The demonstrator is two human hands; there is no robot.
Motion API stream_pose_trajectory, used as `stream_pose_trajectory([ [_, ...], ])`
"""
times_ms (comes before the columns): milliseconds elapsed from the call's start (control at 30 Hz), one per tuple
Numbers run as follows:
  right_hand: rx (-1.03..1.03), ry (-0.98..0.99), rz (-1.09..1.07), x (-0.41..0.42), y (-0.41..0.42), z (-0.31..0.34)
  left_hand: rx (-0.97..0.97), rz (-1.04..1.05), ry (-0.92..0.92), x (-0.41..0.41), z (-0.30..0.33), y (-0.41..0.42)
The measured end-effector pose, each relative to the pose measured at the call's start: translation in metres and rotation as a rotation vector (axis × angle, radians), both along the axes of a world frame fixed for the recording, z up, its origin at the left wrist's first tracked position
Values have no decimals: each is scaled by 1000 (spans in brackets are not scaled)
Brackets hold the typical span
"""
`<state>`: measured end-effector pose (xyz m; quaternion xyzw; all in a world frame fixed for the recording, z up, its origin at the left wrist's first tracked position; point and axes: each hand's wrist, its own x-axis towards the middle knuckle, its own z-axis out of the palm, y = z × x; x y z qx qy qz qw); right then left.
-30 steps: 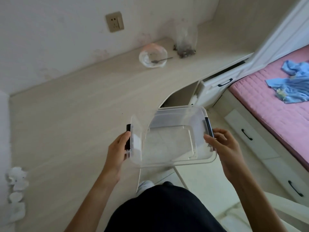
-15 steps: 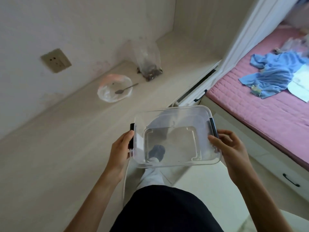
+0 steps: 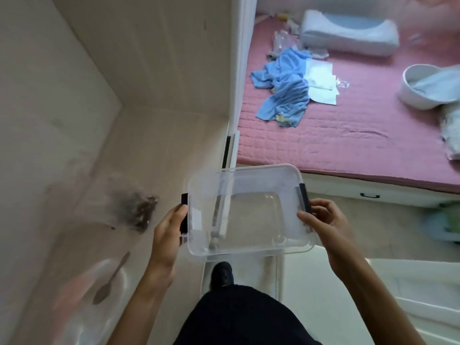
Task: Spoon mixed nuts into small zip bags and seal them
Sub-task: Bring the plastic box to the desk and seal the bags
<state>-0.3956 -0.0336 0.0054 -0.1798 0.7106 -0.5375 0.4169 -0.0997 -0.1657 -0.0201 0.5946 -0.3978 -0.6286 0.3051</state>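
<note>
left hand [image 3: 169, 227] and right hand [image 3: 326, 222] grip the empty clear box [image 3: 246, 210] at frame centre by its black side clips, nuts bag [image 3: 139, 210] and spoon [image 3: 110, 280] blurred at left; risk: a clip grip slips, box drops

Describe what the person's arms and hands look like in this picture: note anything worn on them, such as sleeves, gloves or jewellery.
Both forearms are bare up to the bottom edge of the picture, with no sleeve showing. The left hand and the right hand wear no gloves, and no rings, watch or bracelet can be seen. Lower down, between the arms, dark clothing shows.
</note>
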Motion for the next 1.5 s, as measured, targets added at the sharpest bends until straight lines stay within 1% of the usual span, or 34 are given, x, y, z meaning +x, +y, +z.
stream_pose_trajectory([
  [167,55,32,-127,-15,-10,4,66,-119,6,-37,-14,-46],
  [400,91,61,-230,-40,-35,2,62,-241,2,-81,-13,-104],
  [533,71,56,-220,-67,-76,-2,49,-217,4,-105,-17,-137],
  [667,73,55,-109,-108,-144,-6,26,-133,-17,-123,-17,-172],
  [733,105,64,3,-129,-187,-7,-5,-60,-56,-129,-15,-188],
  [800,139,90,162,-149,-236,-3,-46,54,-88,-134,-9,-198],
  [933,173,85,532,-164,-320,14,-46,401,-141,-133,1,-197],
  [1067,163,122,861,-153,-376,26,-1,678,-188,-127,5,-172],
  [1200,122,165,1092,-119,-408,29,35,982,-210,-124,15,-138],
  [1300,97,169,1259,-88,-424,27,96,1236,-172,-120,19,-115],
  [1400,43,177,1345,-56,-441,26,98,1346,-144,-120,23,-96],
  [1500,41,245,1424,-25,-458,20,103,1407,-155,-116,20,-88],
])
